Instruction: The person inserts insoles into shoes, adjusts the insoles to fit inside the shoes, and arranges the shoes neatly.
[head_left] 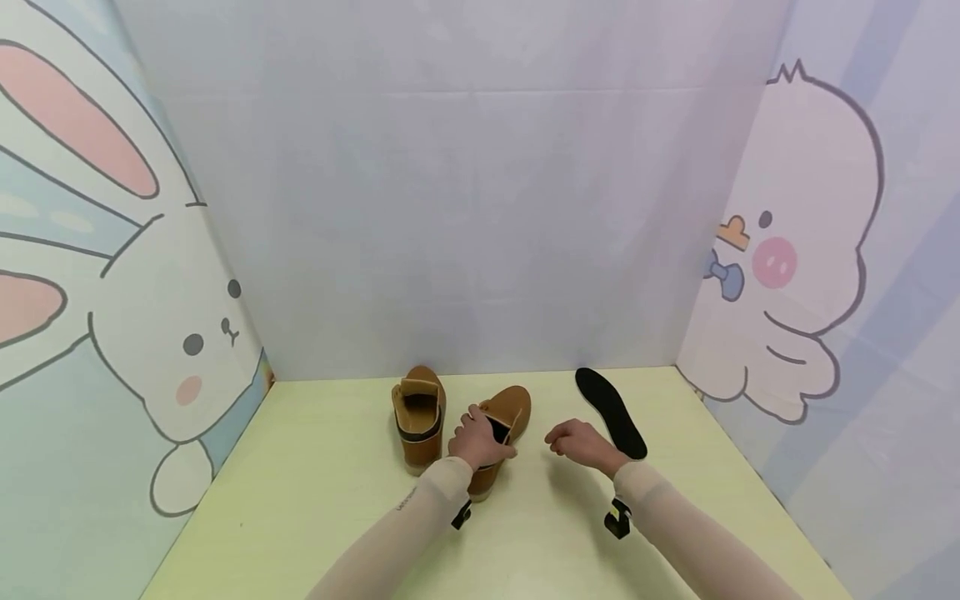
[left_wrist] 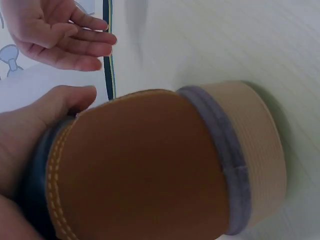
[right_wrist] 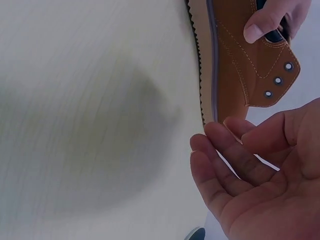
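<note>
My left hand (head_left: pixel 476 442) grips the collar of a brown lace-up shoe (head_left: pixel 513 405) that stands on the table, toe angled away to the right. Its thumb lies on the near side of the collar in the right wrist view. In the left wrist view the shoe's heel (left_wrist: pixel 145 165) fills the middle, with a grey band above a pale sole. To the right of this shoe hovers my right hand (head_left: pixel 583 444), fingers loosely bent and holding nothing. The right wrist view shows its fingers (right_wrist: pixel 235 165) close to the shoe's front part; contact cannot be made out.
A second brown shoe (head_left: pixel 422 446) stands just left of the gripped one, toe toward the back wall. Beyond my right hand a black insole (head_left: pixel 611 412) lies flat on the pale table (head_left: pixel 300 500). Curtain-like walls (head_left: pixel 450 233) enclose the back and both sides.
</note>
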